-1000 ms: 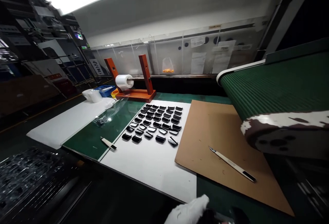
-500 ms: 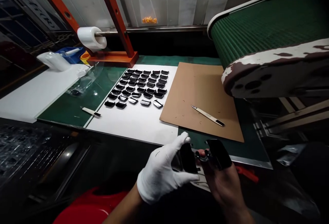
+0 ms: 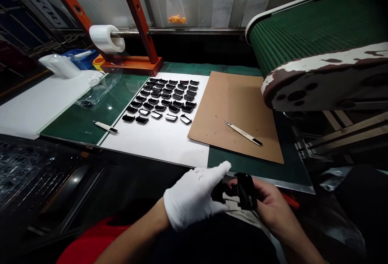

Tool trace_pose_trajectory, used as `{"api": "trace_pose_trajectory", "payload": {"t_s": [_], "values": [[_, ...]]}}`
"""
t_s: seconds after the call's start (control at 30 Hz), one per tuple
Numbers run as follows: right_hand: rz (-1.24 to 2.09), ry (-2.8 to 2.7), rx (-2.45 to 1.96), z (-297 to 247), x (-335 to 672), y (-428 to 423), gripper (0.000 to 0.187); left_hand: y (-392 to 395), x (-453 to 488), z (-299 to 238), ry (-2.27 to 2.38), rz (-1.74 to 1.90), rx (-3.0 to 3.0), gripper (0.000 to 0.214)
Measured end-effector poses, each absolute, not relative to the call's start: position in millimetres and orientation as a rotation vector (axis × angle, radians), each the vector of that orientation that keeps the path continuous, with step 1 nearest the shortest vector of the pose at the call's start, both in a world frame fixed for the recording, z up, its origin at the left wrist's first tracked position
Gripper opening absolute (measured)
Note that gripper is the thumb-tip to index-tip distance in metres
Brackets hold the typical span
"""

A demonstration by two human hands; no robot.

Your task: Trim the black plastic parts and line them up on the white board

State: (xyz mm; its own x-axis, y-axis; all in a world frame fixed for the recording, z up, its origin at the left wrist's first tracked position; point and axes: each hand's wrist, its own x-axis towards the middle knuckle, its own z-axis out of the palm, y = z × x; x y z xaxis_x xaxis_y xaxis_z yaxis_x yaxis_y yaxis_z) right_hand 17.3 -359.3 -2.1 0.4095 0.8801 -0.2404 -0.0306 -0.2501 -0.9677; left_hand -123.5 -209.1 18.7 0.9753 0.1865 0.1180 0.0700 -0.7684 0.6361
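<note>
My left hand [image 3: 194,195], in a white glove, pinches one side of a glossy black plastic part [image 3: 244,191] below the table's front edge. My bare right hand [image 3: 273,205] grips the other side of the same part, fingers curled round it. Both hands meet in front of my body. On the white sheet [image 3: 160,138] beyond them lie several rows of small black glossy pieces [image 3: 163,100].
A brown cardboard sheet [image 3: 242,110] carries a craft knife [image 3: 243,133]. A second small blade [image 3: 105,126] lies on the green mat. An orange stand with a film roll [image 3: 106,38] is at the back. A green conveyor belt [image 3: 318,33] overhangs on the right. A dark tray [image 3: 27,171] sits at left.
The view tilted down and my two hands came into sight. Over the last half second they drew closer together, and the two black halves seen apart now sit as one clump between them.
</note>
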Motion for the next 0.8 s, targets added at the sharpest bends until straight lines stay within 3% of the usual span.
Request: {"api": "trace_pose_trajectory", "payload": {"t_s": [0.3, 0.57, 0.8], "values": [[1.092, -1.289, -1.789, 29.9, 17.2, -357.5, 0.022, -216.5, -142.3, 14.0, 0.059, 0.238, 2.616, 0.076], [1.096, -1.207, -1.797, 22.6, 8.3, -353.8, 0.026, -224.1, -153.6, 6.3, 0.202, 0.204, 2.617, 0.091], [1.223, -1.006, -1.738, 29.3, 10.0, -356.5, 0.035, -220.9, -145.2, 11.0, 0.122, 0.292, 2.509, 0.072]]}}
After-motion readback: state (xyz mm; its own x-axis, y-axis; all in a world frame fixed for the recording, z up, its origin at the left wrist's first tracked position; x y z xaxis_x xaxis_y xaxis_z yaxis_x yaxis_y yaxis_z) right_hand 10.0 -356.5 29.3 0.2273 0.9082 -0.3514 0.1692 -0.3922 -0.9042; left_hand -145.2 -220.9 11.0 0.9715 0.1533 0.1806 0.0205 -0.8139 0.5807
